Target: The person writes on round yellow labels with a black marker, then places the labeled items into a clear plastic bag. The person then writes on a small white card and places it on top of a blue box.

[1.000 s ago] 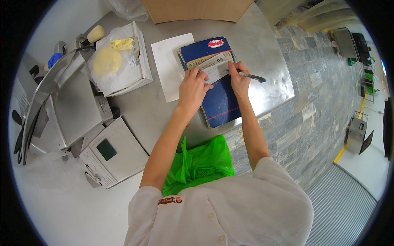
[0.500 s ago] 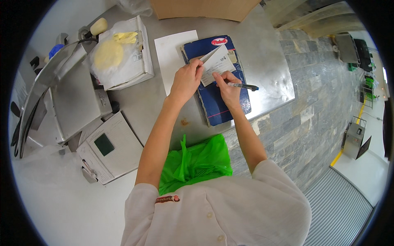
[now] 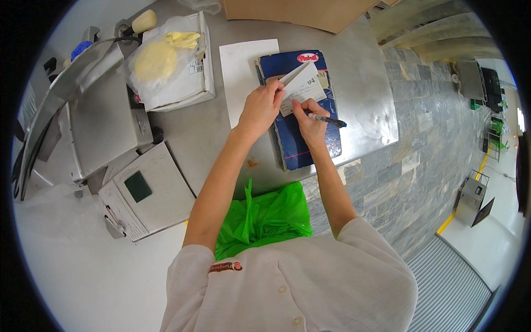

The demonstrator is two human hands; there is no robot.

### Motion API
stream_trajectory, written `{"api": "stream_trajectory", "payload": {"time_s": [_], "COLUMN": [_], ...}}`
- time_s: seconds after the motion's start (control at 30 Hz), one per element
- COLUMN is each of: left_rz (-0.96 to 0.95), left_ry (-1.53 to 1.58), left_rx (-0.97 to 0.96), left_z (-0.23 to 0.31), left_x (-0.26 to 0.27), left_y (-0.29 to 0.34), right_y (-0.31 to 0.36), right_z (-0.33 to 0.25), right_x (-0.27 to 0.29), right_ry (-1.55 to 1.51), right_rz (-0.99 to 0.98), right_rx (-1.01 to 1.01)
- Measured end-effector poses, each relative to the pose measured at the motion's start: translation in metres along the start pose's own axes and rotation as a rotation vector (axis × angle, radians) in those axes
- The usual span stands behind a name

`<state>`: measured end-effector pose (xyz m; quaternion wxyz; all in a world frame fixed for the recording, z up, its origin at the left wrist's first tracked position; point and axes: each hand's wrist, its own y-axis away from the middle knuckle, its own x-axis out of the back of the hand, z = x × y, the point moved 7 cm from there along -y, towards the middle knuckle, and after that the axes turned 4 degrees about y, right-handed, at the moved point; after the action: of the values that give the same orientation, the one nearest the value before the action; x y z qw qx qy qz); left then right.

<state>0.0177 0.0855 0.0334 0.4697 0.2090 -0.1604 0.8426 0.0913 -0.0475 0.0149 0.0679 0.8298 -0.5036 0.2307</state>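
My left hand (image 3: 260,110) pinches the edge of a folded white paper slip (image 3: 307,87) with printing on it. The slip lies over a worn dark blue book (image 3: 293,150), part of its flap standing up. In my right hand (image 3: 312,128) is a dark marker pen (image 3: 333,120), its blue-ended back pointing right. The fingers of that hand meet the slip's lower part; they hide the pen's writing tip. Partly beneath the book, a blank white sheet (image 3: 237,62) reaches out to the left.
The metal table (image 3: 199,124) ends in a corner at right. A cardboard box (image 3: 310,12) stands at its far side. To the left are a white box (image 3: 206,83) with yellow stuff in plastic, a metal case (image 3: 108,122) and a clipboard (image 3: 160,193). A green plastic bag (image 3: 282,210) is near my body.
The view has shifted a little, so the table things appear slightly farther right. My left hand still pinches the slip and my right still grips the marker pen, tilted slightly more downward.
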Motion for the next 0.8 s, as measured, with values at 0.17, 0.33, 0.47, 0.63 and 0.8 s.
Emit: {"api": "stream_trajectory", "payload": {"time_s": [0.17, 0.33, 0.47, 0.63, 0.8], "left_rz": [-0.009, -0.016, 0.002, 0.006, 0.017], "left_ry": [-0.016, -0.027, 0.002, -0.021, -0.02], "left_rx": [-0.005, -0.003, -0.026, -0.018, -0.041], "left_z": [-0.001, -0.001, 0.001, -0.002, 0.002], "left_x": [0.0, -0.002, 0.0, -0.001, 0.0], "left_y": [-0.001, -0.001, 0.0, 0.0, 0.0], "right_y": [-0.002, -0.001, 0.0, -0.001, -0.002], "right_z": [0.002, 0.001, -0.006, -0.001, 0.0], "right_x": [0.001, 0.004, 0.001, 0.002, 0.003], "right_ry": [0.0, -0.005, 0.028, 0.037, -0.008], "right_rz": [0.02, 0.054, 0.041, 0.073, 0.083], "right_rx": [-0.011, 0.005, 0.021, 0.0, 0.008]}}
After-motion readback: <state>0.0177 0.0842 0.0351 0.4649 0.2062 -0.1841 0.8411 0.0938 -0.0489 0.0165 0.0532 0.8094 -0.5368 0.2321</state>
